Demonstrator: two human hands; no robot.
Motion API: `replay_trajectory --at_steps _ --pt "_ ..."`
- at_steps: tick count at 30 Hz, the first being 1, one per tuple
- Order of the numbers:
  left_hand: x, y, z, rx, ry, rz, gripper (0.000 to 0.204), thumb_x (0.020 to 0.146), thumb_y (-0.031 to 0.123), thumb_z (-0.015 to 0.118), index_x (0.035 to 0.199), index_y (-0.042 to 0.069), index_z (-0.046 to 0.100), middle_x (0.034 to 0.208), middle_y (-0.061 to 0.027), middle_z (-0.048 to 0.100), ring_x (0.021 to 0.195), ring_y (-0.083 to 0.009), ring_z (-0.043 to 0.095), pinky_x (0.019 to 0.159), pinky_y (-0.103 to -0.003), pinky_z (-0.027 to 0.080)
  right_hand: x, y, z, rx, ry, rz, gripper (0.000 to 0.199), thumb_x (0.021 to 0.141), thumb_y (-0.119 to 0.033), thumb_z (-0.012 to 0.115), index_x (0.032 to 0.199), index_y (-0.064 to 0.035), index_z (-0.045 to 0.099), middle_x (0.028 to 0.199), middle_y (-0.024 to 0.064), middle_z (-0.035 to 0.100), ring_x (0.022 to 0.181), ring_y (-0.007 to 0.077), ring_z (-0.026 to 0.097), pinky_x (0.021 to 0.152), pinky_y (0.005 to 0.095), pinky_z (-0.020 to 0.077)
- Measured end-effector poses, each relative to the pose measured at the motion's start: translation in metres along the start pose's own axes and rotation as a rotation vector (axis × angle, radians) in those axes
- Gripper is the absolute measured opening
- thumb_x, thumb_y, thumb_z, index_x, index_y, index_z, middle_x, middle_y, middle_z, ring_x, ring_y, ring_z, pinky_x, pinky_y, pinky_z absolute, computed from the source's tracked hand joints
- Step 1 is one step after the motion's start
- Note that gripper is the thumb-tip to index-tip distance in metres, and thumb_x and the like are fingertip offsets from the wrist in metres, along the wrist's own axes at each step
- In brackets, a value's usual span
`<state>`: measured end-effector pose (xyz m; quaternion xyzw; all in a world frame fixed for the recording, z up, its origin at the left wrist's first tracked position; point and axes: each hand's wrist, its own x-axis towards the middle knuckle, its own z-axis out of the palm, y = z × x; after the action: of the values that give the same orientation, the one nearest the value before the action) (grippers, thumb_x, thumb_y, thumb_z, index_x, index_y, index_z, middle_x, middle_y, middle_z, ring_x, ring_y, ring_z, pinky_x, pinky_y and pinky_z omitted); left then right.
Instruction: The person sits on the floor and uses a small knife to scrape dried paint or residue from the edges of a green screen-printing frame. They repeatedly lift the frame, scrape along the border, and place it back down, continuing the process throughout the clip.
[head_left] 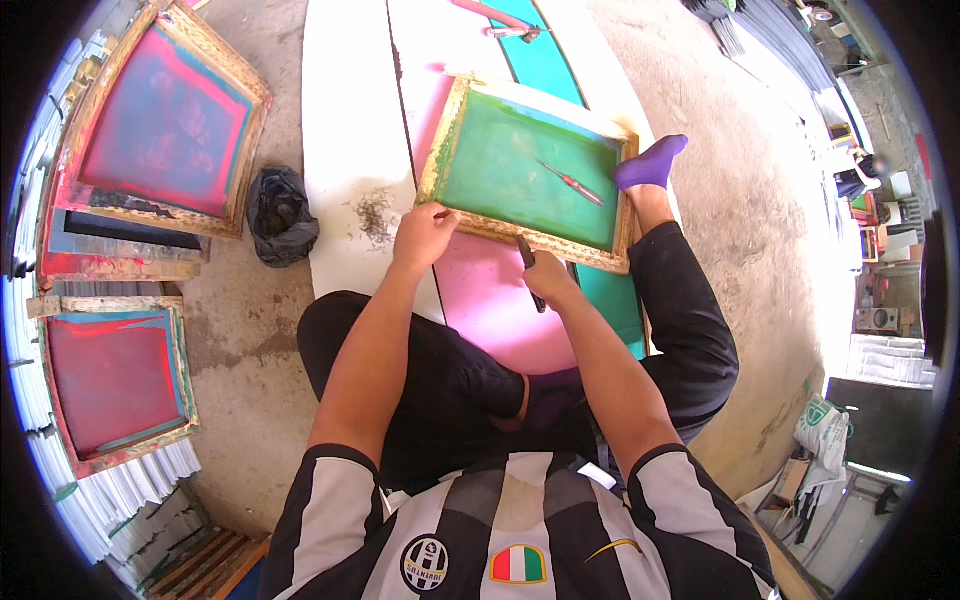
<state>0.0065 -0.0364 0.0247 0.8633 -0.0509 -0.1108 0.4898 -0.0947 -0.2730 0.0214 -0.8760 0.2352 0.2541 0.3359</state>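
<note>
Striped shirt point(470, 510): black and white, nearest the camera.
Left hand point(425, 237): at the near left corner of the green-meshed frame point(505, 150), fingertips drawn together; whether they pinch anything cannot be told.
Right hand point(549, 278): clamped around a dark tool point(528, 256), its tip over the near rail.
Frame: wooden, flat on the striped board point(350, 100), a purple sock point(652, 165) by its right edge; a slim screwdriver point(575, 184) lies on the mesh.
Board: white, pink and teal stripes beneath the seated person; dark wispy scraps point(375, 215) left of the frame, a hammer point(492, 14) and a marker point(506, 32) toward the far end.
Floor point(240, 400): stained concrete, a black plastic bag point(281, 217) just left of the board.
Left side: two red-and-blue screens point(165, 125) in wood, near stacked pale sheets point(140, 497).
Right side: a white sack point(822, 425); farther off, another person point(858, 178).
</note>
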Motion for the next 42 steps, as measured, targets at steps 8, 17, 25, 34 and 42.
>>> replay_trajectory --at_steps 8,17,25,34,42 --pt "-0.001 0.004 0.000 0.018 -0.009 -0.015 0.038 0.089 0.032 0.074 0.104 -0.003 0.073 0.095 -0.0215 0.074 0.088 -0.0312 0.073 0.078 -0.039 0.055 -0.012 -0.027 -0.011 0.014 -0.081 0.050 0.023 0.083 -0.005 0.050 0.087 0.0155 0.060 0.077 0.0295 0.068 0.061 0.0370 0.070 0.053 0.0478 0.0556" --pt "0.001 -0.001 0.003 0.064 -0.031 0.008 0.038 0.090 0.033 0.073 0.103 -0.002 0.074 0.098 -0.0213 0.074 0.090 -0.0320 0.073 0.080 -0.040 0.055 -0.012 -0.018 0.002 0.328 -0.079 0.176 0.014 0.086 -0.005 0.049 0.087 0.0053 0.058 0.067 0.0156 0.064 0.053 0.0233 0.065 0.042 0.0390 0.0508" --pt "0.003 -0.006 0.005 0.096 -0.061 -0.047 0.038 0.089 0.033 0.074 0.102 -0.002 0.074 0.099 -0.0203 0.074 0.090 -0.0324 0.072 0.081 -0.040 0.055 -0.014 -0.020 0.007 0.290 -0.026 0.200 0.015 0.087 -0.009 0.051 0.089 0.0031 0.059 0.069 0.0136 0.065 0.053 0.0218 0.065 0.042 0.0381 0.0507" --pt "0.007 -0.010 0.009 0.157 -0.063 -0.014 0.034 0.089 0.031 0.073 0.100 -0.001 0.074 0.097 -0.0187 0.075 0.087 -0.0320 0.071 0.080 -0.040 0.055 -0.005 0.012 0.037 0.808 -0.082 0.053 0.006 0.083 -0.004 0.058 0.087 -0.0004 0.057 0.065 0.0101 0.059 0.049 0.0199 0.058 0.042 0.0368 0.0487" --pt "-0.013 0.010 0.009 0.227 -0.276 0.232 0.022 0.083 0.021 0.077 0.102 0.008 0.077 0.093 -0.0089 0.076 0.076 -0.0242 0.070 0.070 -0.035 0.054 -0.026 0.012 0.047 0.863 -0.184 -0.050 0.012 0.083 -0.001 0.060 0.095 0.0005 0.058 0.067 0.0107 0.060 0.049 0.0191 0.059 0.043 0.0350 0.0484"
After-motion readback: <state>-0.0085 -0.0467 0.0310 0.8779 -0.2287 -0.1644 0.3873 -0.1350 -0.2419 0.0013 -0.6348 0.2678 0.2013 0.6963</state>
